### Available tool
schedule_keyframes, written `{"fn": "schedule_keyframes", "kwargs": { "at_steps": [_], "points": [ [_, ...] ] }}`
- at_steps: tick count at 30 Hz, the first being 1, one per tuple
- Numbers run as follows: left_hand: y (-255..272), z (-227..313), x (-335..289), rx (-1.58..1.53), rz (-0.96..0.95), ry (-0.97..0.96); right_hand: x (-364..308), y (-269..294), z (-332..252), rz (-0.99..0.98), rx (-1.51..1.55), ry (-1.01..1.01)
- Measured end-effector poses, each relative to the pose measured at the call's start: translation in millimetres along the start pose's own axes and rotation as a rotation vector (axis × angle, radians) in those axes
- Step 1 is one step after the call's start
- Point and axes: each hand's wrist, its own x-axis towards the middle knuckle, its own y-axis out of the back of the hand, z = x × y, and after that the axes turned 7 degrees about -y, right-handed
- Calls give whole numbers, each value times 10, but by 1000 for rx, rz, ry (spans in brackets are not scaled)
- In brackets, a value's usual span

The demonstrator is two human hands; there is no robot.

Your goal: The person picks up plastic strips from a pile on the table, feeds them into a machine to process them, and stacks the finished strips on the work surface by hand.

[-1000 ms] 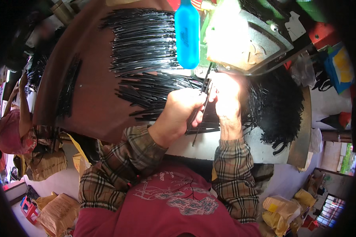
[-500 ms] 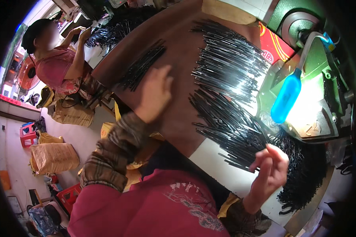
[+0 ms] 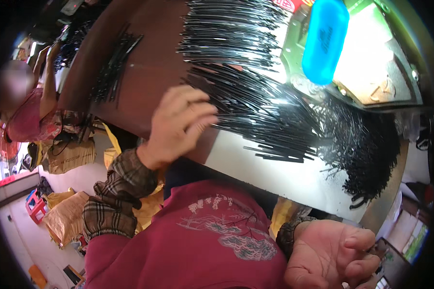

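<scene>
My left hand (image 3: 181, 125) is over the brown sheet (image 3: 144, 82), close to the left ends of a fanned sheaf of thin black rods (image 3: 255, 96). Its fingers are apart and slightly bent, with nothing seen in them. Low at the right, away from the table, my right hand (image 3: 330, 255) is turned palm up. Its fingers curl loosely and the palm is bare. Beyond the fanned sheaf lies a neater row of black rods (image 3: 231, 36). A small separate bundle of black rods (image 3: 113, 70) rests on the sheet at the left.
A dense tangle of black strips (image 3: 371, 159) covers the right of the white tabletop (image 3: 246, 159). A lamp with a blue shade (image 3: 325, 43) lights a green machine (image 3: 410, 79). A co-worker (image 3: 31, 115) is at the far left, and a brown sack (image 3: 65, 216) stands on the floor.
My left hand has moved from near the small bundle toward the fanned rods. My right hand has dropped away from the rods and turned palm up. The view has shifted.
</scene>
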Motion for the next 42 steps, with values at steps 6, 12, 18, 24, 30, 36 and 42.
{"fn": "schedule_keyframes", "kwargs": {
  "at_steps": [6,12,18,24,30,36,42],
  "points": [
    [-384,368,97,-248,-148,-213,-31,97,33,214,-458,66],
    [-596,519,69,-311,-274,-280,-625,171,548,-517,-358,-686],
    [-633,508,78,-283,-234,-219,-935,223,701,-638,-485,-671],
    [-645,513,72,-249,-218,-204,-917,206,735,-649,-460,-661],
    [-653,519,82,-218,-250,-188,-880,225,736,-715,-442,-637],
    [-689,513,35,-205,-228,-198,-859,342,745,-738,-482,-655],
    [-634,555,153,-186,-176,-244,-801,339,740,-732,-514,-709]
  ]
}}
